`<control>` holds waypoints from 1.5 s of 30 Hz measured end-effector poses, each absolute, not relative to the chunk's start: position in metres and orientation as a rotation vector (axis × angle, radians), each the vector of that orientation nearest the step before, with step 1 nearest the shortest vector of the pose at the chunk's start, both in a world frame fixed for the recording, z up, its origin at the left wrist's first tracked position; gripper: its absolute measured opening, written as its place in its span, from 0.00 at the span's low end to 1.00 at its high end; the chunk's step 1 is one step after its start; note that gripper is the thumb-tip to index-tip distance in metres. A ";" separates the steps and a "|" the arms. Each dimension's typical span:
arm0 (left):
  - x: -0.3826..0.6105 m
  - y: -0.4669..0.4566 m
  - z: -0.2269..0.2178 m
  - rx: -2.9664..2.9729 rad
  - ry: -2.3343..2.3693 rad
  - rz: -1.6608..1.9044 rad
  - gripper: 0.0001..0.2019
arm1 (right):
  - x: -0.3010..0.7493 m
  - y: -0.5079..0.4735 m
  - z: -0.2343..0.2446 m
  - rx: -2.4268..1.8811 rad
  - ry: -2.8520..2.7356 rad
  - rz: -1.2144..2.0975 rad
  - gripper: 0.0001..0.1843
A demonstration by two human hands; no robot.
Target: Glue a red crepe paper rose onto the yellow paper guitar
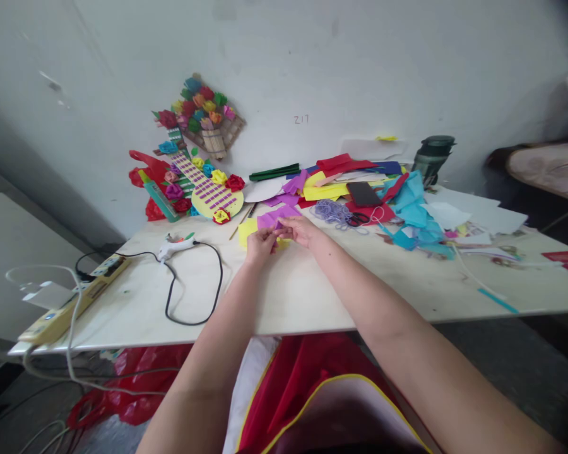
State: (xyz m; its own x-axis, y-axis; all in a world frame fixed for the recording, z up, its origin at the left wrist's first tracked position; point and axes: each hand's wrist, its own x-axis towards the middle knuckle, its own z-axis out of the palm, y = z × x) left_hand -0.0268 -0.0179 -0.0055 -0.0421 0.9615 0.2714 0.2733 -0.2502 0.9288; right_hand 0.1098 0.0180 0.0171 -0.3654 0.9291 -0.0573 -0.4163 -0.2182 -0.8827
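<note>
My left hand (262, 243) and my right hand (297, 231) meet over the middle of the table. Their fingertips are pinched together around a small piece of purple crepe paper, partly hidden by the fingers. Just behind them shows a larger sheet of purple crepe paper (271, 218). Yellow paper (244, 234) sticks out from under it, to the left of my hands. A thin stick (240, 224) lies beyond the yellow paper.
A white glue gun (175, 248) with a looped black cord lies left, near a power strip (76, 306). Behind stand a flower-covered paper guitar (218, 194) and a green glue bottle (158, 198). Purple yarn (332, 213), scissors (358, 219), a phone (363, 194) and blue crepe paper (414, 205) lie right.
</note>
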 end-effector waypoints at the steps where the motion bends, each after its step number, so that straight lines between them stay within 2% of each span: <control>1: -0.027 -0.018 -0.006 1.598 1.341 1.325 0.07 | 0.109 0.018 0.017 -0.771 -1.018 1.760 0.06; 5: -0.026 -0.017 -0.009 1.706 1.390 1.292 0.04 | 0.107 0.016 0.018 -0.851 -0.988 1.744 0.09; 18: -0.023 -0.017 -0.007 1.621 1.385 1.236 0.03 | 0.107 0.018 0.015 -0.826 -0.947 1.671 0.07; 45: -0.023 -0.019 -0.006 1.684 1.427 1.172 0.07 | 0.106 0.018 0.017 -0.855 -0.856 1.637 0.10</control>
State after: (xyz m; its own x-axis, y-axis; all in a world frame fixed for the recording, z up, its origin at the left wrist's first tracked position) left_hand -0.0226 -0.0188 -0.0055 0.0169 0.9737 0.2271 0.4115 -0.2138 0.8860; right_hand 0.1057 0.0176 0.0174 -0.1933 0.9746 -0.1130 -0.4631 -0.1922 -0.8652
